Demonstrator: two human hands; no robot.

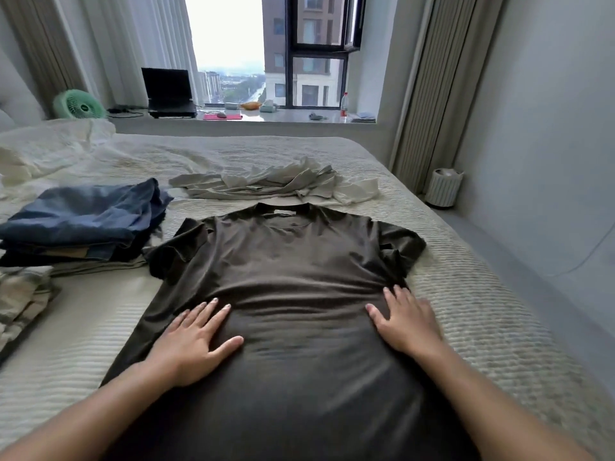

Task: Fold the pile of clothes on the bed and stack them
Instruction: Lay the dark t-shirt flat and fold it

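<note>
Here, a dark olive-brown T-shirt (293, 267) lies spread flat on a bed (472, 311), collar pointing away towards the window and hem running out of view at the near edge. Its fabric looks soft and smooth with a faint sheen, and shallow ripples cross the chest between the hands. Both short sleeves stick out to the sides, slightly crumpled. A small pale label shows inside the neckline.

The left hand (193, 341) rests palm-down on the left side of the shirt, fingers straight and fanned apart, thumb angled inward. The right hand (406, 321) lies flat on the right side near the edge of the shirt, fingers also spread and straight. Neither hand pinches or curls round the cloth; both simply press on it. Bare forearms reach in from the bottom corners.

Just beyond the collar sits a rumpled heap of pale cream garments (279, 183), thin and creased. To the left of the shirt is a stack of folded clothes (83, 224), topped by blue denim, with darker and beige layers beneath. At the far left edge lies another folded pale striped piece (23, 301).

The bed's cover is off-white with a fine ribbed texture. A crumpled white duvet (50, 148) bunches at the upper left. Past the bed, a window ledge holds a round green fan (80, 104), an open black laptop (169, 91) and a clear bottle with a red label (344, 104). Pleated curtains hang on both sides. A white ribbed cylinder (444, 188) stands on the floor at the right.
</note>
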